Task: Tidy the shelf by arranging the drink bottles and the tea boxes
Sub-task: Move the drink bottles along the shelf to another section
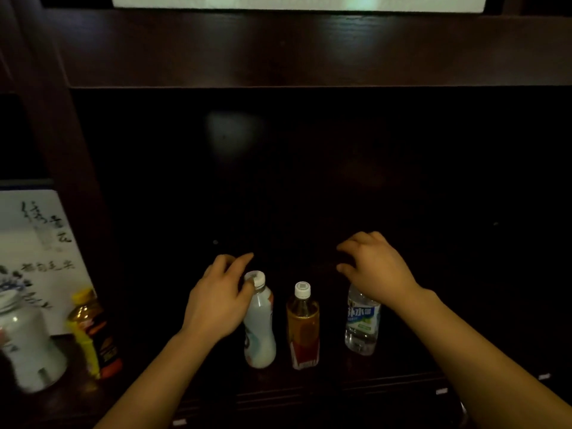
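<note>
Three drink bottles stand upright in a row on the dark shelf (340, 382). The left one is a milky white bottle (260, 332) with a white cap. In the middle is an amber tea bottle (303, 326) with a red label. On the right stands a clear water bottle (362, 326) with a blue and white label. My left hand (216, 298) hovers beside the white bottle's neck, thumb close to the cap, fingers apart. Over the water bottle's top my right hand (374, 270) hangs with fingers spread, hiding its cap. Neither hand grips anything.
In the left compartment stand a yellow-capped dark tea bottle (93, 332), a white ceramic jar (28, 345) and a white panel with calligraphy (40, 255). A dark wooden upright (77, 181) divides the compartments. The back of the shelf is deep and dark.
</note>
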